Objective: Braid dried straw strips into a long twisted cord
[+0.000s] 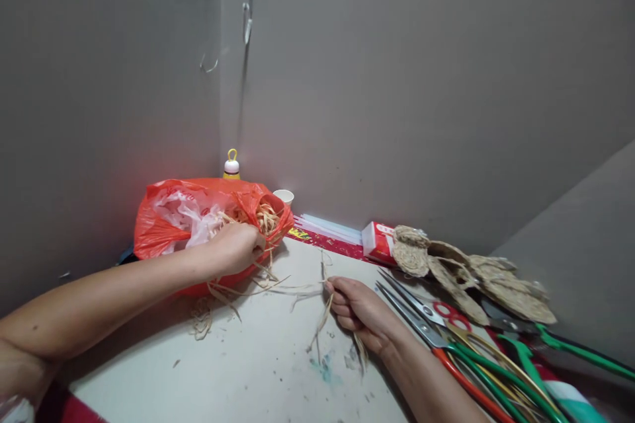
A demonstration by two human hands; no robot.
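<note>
My left hand (238, 248) reaches into the mouth of an orange plastic bag (166, 228), its fingers closed among pale straw strips (265, 217) that spill out of it. My right hand (358, 309) rests on the white table (258, 370) a little to the right, its fingers curled round a thin bundle of straw strands (322, 320) that hang down onto the table. More loose strands (201, 320) lie on the table between my two hands.
Several scissors and pliers with red and green handles (461, 344) lie right of my right hand. Woven straw pieces (466, 274), a red-and-white box (378, 241), white sticks (330, 226), a paper cup (284, 196) and a small bottle (231, 166) stand along grey partition walls.
</note>
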